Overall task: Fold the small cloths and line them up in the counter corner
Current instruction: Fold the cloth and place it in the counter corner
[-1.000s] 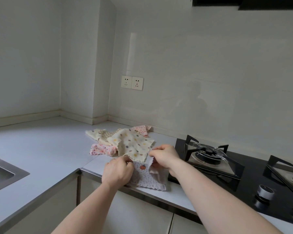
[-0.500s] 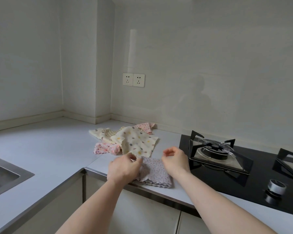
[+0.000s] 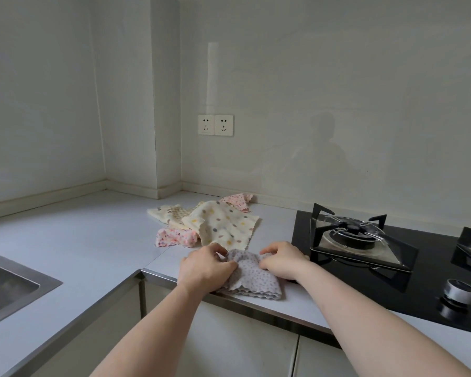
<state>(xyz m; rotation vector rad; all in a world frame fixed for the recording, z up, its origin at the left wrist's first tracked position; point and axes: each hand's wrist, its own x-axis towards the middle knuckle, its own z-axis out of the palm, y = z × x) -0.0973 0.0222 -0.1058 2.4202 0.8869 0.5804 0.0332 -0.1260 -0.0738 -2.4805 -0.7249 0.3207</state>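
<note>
I find my left hand (image 3: 206,268) with fingers curled and pinched on the left edge of the grey dotted cloth (image 3: 252,276), and my right hand (image 3: 283,258) with fingers bent down, gripping its right edge; both forearms reach forward, palms down. The cloth lies folded in layers at the counter (image 3: 79,240) front edge, the unfolded pile (image 3: 215,221) at its 12 o'clock, the stove (image 3: 365,240) at 3 o'clock.
</note>
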